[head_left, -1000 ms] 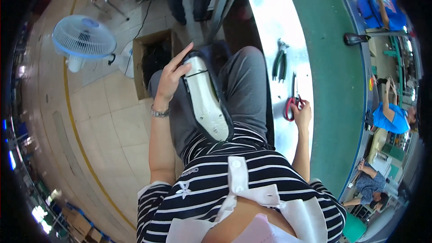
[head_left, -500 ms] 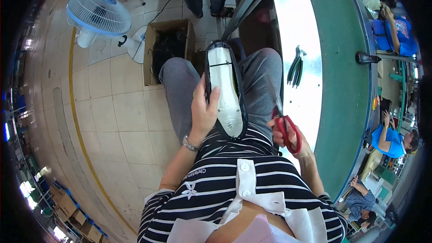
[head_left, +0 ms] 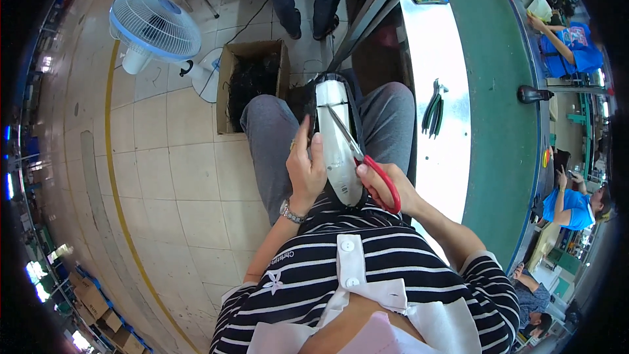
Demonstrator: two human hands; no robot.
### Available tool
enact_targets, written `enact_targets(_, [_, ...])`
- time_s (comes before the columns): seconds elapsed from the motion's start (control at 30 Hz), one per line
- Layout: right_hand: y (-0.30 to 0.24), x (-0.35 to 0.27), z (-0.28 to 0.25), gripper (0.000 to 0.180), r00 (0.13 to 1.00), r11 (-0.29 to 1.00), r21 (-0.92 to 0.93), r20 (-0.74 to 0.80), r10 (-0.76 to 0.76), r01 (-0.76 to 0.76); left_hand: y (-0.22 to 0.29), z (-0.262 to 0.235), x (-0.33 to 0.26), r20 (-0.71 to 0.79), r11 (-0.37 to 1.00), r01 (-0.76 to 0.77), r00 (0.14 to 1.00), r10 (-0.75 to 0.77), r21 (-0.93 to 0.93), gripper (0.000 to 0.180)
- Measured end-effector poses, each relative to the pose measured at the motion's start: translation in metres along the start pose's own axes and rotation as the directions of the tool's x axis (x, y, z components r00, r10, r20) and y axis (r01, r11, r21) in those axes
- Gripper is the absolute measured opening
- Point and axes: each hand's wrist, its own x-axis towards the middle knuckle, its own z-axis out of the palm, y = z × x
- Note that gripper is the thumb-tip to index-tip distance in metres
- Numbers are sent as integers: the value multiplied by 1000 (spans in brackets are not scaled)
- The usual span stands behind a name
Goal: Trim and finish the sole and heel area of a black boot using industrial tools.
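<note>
A shoe [head_left: 335,137] lies sole-up on my lap, its white sole facing me and its dark upper at the edges. My left hand [head_left: 305,170] grips its left side, a watch on the wrist. My right hand [head_left: 388,189] holds red-handled scissors [head_left: 359,155], whose blades point up across the sole toward the toe.
A steel worktable [head_left: 452,157] runs along my right with dark pliers [head_left: 432,108] on it, beside a green belt [head_left: 504,105]. A cardboard box [head_left: 252,82] of dark scraps and a white-and-blue fan [head_left: 154,26] stand on the tiled floor. Other people sit at the far right; someone stands ahead.
My right hand lifted the scissors off the table and brought them over the shoe sole. My left hand went from pointing fingers to gripping the shoe's side.
</note>
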Motion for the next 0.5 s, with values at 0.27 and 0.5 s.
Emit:
enact_targets(0.27, [75,-44,-34,31,860,990,-105,-493,-134,94,39,9,55,196,702,-489,867,459,518,43])
enact_targets(0.5, [162,-47,-82,50,435,872,-288,-895,-99,-396,20,28,58,256,481,-670,697,670,565,12])
